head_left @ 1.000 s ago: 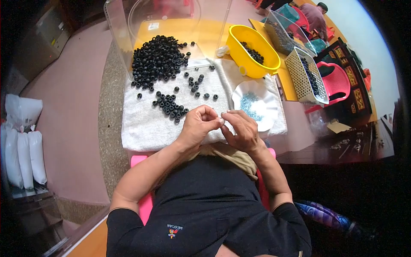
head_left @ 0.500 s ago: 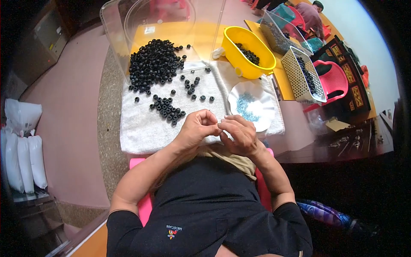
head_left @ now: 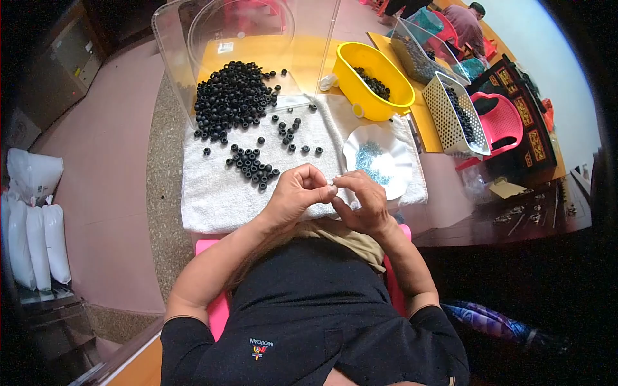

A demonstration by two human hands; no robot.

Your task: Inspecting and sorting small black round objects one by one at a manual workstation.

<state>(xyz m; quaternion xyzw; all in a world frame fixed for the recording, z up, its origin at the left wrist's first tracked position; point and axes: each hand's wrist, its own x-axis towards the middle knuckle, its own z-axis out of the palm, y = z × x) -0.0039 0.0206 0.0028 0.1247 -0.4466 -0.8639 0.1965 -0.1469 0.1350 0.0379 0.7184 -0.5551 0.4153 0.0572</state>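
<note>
Above the near edge of a white towel (head_left: pixel 212 209), my hands meet at the fingertips. My left hand (head_left: pixel 297 196) is closed, its thumb and index finger pinching something too small to make out. From the right, my right hand (head_left: pixel 364 202) is curled, its index finger at the left fingertips and its thumb a little lower. A tiny pale speck shows where they meet. Ahead of my left hand lies a small group of black beads (head_left: pixel 252 166). Just beyond my right hand stands a white wavy-rimmed dish (head_left: pixel 398 170) with tiny light-blue pieces (head_left: pixel 370 161) in it.
A large heap of black beads (head_left: pixel 232 100) spills from a clear plastic bin (head_left: pixel 174 71). A yellow tub (head_left: pixel 370 55) holds more beads, as does a perforated white basket (head_left: pixel 444 119) at the right. White sacks (head_left: pixel 38 238) stand far left. Another person (head_left: pixel 460 29) is at the far right.
My right hand's fingers have lifted and spread slightly, its thumb parting more from the index finger. My left hand keeps its pinch in nearly the same place.
</note>
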